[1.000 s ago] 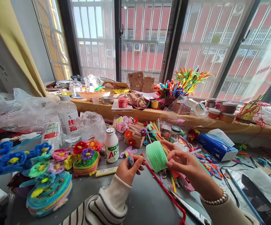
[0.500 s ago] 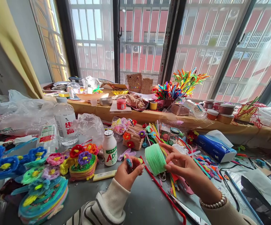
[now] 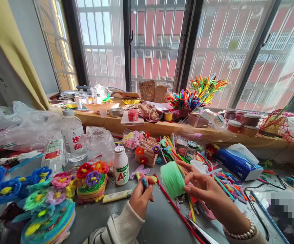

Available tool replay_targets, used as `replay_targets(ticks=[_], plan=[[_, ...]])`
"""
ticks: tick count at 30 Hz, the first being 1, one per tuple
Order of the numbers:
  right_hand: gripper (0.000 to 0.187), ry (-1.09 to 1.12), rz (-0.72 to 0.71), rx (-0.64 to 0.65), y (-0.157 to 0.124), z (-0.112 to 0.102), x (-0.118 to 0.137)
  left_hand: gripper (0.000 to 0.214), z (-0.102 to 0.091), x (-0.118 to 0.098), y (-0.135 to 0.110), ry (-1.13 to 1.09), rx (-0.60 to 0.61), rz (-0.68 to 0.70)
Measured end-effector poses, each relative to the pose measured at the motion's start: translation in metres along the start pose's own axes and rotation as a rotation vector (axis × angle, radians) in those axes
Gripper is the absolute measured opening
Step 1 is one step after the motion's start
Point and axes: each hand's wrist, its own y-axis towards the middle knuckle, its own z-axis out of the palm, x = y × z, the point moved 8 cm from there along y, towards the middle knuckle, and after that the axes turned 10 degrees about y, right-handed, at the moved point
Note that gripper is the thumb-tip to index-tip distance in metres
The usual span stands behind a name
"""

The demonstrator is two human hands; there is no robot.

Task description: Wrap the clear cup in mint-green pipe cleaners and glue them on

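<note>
My left hand (image 3: 141, 196) is closed in a pinch on a small pink and blue pipe-cleaner flower (image 3: 142, 178), held just above the grey table (image 3: 159, 220). My right hand (image 3: 200, 186) grips a round light-green coiled pipe-cleaner disc (image 3: 172, 179) by its edge, fingers curled round it. The two hands are close together, the disc a little to the right of the flower. A long red pipe cleaner (image 3: 173, 206) lies on the table under them.
Stacked coiled mats with flowers (image 3: 92, 181) and blue flowers (image 3: 15, 184) lie at left. A small white bottle (image 3: 120, 165), a lighter (image 3: 116, 196), a water bottle (image 3: 72, 135), a small wooden basket (image 3: 145, 153), loose pipe cleaners (image 3: 223, 181), scissors (image 3: 203, 232) and a tissue pack (image 3: 238, 162) crowd the table.
Both hands shifted slightly right and down in view as the camera moved; each keeps hold of its own piece, and the disc stays next to the flower.
</note>
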Motion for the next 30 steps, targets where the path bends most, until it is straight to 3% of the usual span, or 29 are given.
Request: replay_targets(ticks=[15,21,30], plan=[[0.018,0.001,0.017,-0.014,0.0,0.002,0.002,0.036,0.002,-0.006,-0.001,-0.117,0.012,-0.024],[0.018,0.02,-0.017,-0.003,0.001,0.003,0.001,0.038,0.004,-0.007,-0.003,-0.152,0.024,-0.085],[0.015,0.035,-0.032,-0.028,-0.001,0.001,0.005,0.04,0.004,-0.012,-0.004,-0.153,0.027,-0.071]])
